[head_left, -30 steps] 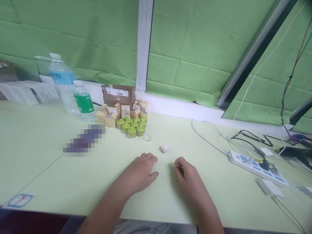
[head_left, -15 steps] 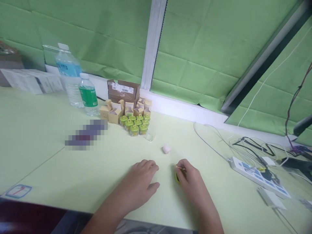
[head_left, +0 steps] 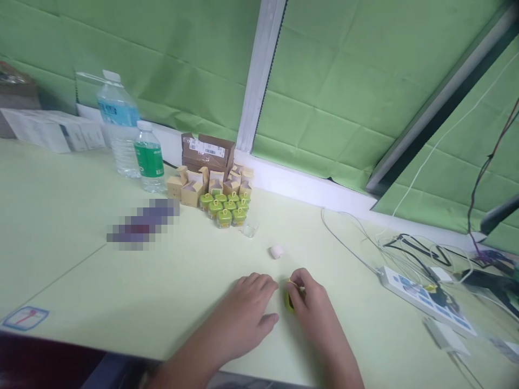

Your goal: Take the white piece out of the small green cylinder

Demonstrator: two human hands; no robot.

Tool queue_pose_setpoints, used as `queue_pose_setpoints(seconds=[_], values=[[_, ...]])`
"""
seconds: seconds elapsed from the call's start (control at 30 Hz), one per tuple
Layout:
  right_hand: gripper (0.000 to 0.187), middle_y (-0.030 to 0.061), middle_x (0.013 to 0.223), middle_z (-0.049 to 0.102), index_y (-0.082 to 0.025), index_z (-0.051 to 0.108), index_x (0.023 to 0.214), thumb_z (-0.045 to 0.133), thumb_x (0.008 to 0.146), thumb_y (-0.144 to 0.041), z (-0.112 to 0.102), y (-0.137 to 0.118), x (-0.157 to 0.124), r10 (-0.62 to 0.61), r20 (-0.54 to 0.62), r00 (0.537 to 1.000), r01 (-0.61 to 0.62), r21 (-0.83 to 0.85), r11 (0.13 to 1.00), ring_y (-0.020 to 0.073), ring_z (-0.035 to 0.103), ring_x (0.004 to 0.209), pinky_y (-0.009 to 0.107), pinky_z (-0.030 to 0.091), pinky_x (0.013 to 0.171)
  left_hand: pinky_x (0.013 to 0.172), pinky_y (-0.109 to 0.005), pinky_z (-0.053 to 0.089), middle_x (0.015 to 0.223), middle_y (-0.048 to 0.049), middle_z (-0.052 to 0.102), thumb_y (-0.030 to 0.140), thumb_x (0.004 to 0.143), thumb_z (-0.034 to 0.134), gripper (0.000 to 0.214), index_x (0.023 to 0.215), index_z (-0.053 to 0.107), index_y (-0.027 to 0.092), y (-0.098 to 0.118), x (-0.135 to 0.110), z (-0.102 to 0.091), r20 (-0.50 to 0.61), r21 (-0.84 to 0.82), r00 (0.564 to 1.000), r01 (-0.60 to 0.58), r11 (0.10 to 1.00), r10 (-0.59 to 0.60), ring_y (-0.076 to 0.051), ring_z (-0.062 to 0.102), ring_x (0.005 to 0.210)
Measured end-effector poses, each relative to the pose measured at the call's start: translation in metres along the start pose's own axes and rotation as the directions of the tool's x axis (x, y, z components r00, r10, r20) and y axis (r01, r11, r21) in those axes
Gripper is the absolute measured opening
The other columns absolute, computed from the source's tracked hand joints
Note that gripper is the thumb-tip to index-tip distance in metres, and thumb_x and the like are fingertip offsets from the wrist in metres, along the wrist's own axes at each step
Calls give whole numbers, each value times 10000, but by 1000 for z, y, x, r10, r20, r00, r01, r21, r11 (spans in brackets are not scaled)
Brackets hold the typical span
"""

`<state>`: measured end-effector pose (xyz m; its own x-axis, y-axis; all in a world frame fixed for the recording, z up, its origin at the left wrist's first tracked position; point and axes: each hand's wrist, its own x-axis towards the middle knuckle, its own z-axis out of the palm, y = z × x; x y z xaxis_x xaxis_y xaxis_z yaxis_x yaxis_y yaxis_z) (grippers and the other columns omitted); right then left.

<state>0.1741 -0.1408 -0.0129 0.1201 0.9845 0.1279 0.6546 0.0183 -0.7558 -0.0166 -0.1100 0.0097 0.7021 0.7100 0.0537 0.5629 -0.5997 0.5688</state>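
We work at a pale green bench (head_left: 65, 254) below a green curtain (head_left: 332, 81). Along the back edge stand a tall water bottle (head_left: 117, 124), a small water bottle (head_left: 149, 159), a brown carton (head_left: 207, 151), small tan boxes (head_left: 190, 193) and green-capped jars (head_left: 223, 208). A power strip (head_left: 421, 300) lies toward the right edge. Near the front edge, our left hand (head_left: 239, 313) rests open, grasping nothing, just beside our right hand (head_left: 312, 308), which clenches a small yellow-green piece (head_left: 289, 299). A white lump (head_left: 276, 251) sits just beyond them.
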Motion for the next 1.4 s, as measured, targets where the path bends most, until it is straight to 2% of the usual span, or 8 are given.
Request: queue_pose_setpoints(seconds=[0.13, 0.27, 0.5, 0.63, 0.77, 0.9, 1.13, 1.4], values=[[206, -10, 705, 586, -234, 495, 871, 409, 963, -397, 20, -18, -4, -19, -18, 1000, 20, 78, 997, 155, 495, 563, 267, 383, 543, 989, -402, 409, 1247, -87, 590, 300, 807, 624, 479, 1266, 502, 247, 1, -1, 2, -30, -64, 999, 40, 997, -42, -286, 519, 1158], [180, 24, 803, 640, -224, 524, 933, 411, 969, -359, 37, -31, -8, -50, -35, 998, 55, 173, 983, 175, 586, 679, 279, 444, 620, 971, -379, 417, 1237, -99, 606, 208, 807, 580, 596, 1377, 408, 238, 0, 1, 4, -50, -78, 997, 48, 996, -52, -272, 547, 1137], [258, 15, 753, 633, -209, 555, 989, 439, 964, -438, 33, -28, -8, 13, -88, 996, 13, 283, 959, 155, 566, 610, 258, 452, 556, 899, -331, 449, 1172, -70, 626, 207, 855, 550, 526, 1358, 409, 271, -3, 3, 4, -43, -141, 995, 79, 987, -86, -240, 562, 1090], [392, 20, 766, 647, -192, 566, 1222, 472, 945, -452, 30, -25, -7, 32, -157, 987, 18, 307, 951, 169, 608, 673, 266, 495, 597, 931, -347, 434, 1163, -75, 604, 217, 805, 610, 296, 1096, 559, 216, -8, 5, 6, -77, -128, 992, 92, 987, -103, -246, 535, 1104], [321, 71, 894, 713, -188, 676, 1053, 570, 900, -449, 29, -26, -8, 59, -201, 978, 25, 392, 920, 197, 669, 801, 287, 541, 701, 861, -327, 446, 1024, -56, 622, 233, 745, 669, 157, 872, 584, 194, -11, 8, 8, -88, -164, 988, 108, 980, -124, -237, 560, 1017], [236, 85, 949, 730, -202, 663, 1011, 618, 892, -400, 29, -28, -9, 31, -239, 970, 83, 451, 889, 214, 688, 896, 311, 551, 789, 760, -292, 438, 933, -33, 663, 254, 759, 677, 175, 918, 619, 207, -6, 9, 5, -127, -217, 980, 122, 969, -152, -218, 603, 908], [125, 67, 968, 693, -211, 674, 951, 612, 903, -309, 30, -28, -10, -163, -307, 938, 268, 341, 901, 192, 651, 900, 310, 535, 798, 738, -256, 424, 920, -7, 671, 172, 808, 603, 169, 966, 640, 220, 5, 6, -1, -321, -342, 943, -28, 939, -89, -167, 602, 854], [73, 34, 872, 682, -209, 658, 910, 647, 887, -277, 31, -26, -12, -136, -420, 897, 284, 313, 906, 169, 641, 838, 285, 532, 757, 829, -258, 467, 1053, -30, 666, 152, 809, 641, 301, 1100, 640, 227, 2, 7, 0, -368, -406, 930, -138, 903, -24, -166, 606, 943]])
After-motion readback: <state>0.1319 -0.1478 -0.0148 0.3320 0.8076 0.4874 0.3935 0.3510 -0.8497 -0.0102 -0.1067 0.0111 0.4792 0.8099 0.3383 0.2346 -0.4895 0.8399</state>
